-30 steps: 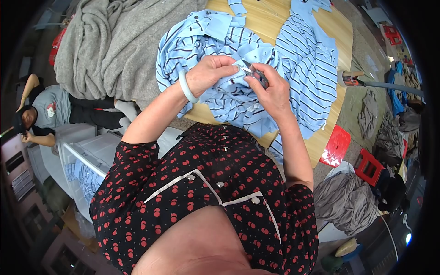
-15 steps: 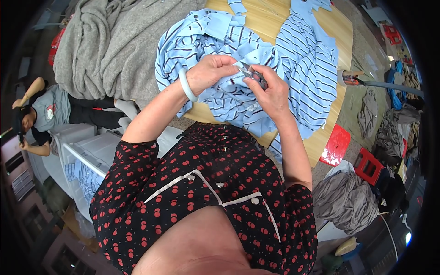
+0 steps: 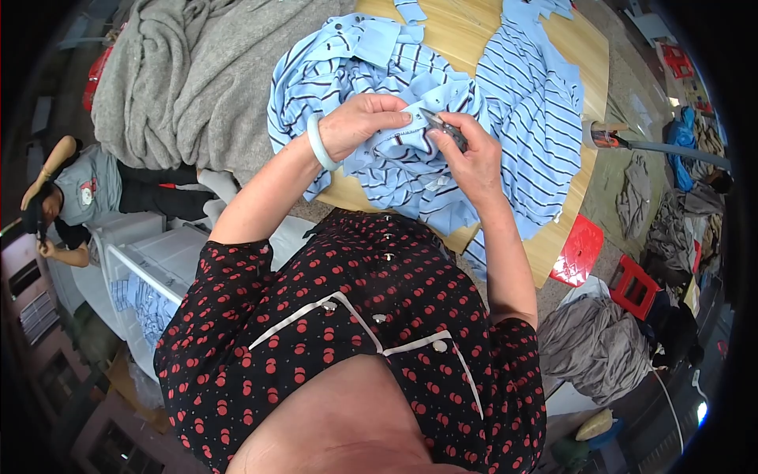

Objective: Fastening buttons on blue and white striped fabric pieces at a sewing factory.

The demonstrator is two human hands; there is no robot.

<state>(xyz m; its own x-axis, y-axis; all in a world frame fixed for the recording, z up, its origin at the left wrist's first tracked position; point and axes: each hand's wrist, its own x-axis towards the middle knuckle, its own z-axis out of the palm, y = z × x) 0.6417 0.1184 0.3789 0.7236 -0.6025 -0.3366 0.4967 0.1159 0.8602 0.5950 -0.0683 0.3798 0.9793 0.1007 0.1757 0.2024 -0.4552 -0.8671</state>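
Head view: left hand (image 3: pixel 359 126) pinches blue striped shirt (image 3: pixel 399 180); right hand's (image 3: pixel 476 162) fingers grip dark snips (image 3: pixel 451 139) beside it, apparently for snipping; any cut calls for steady cloth.

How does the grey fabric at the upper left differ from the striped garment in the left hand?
The grey fabric is plain; the striped garment is light blue with dark stripes. The left hand pinches the striped garment, while neither of the person's hands touches the grey fabric. The striped garment shows dark buttons; the grey fabric shows none. Both lie in loose folds.
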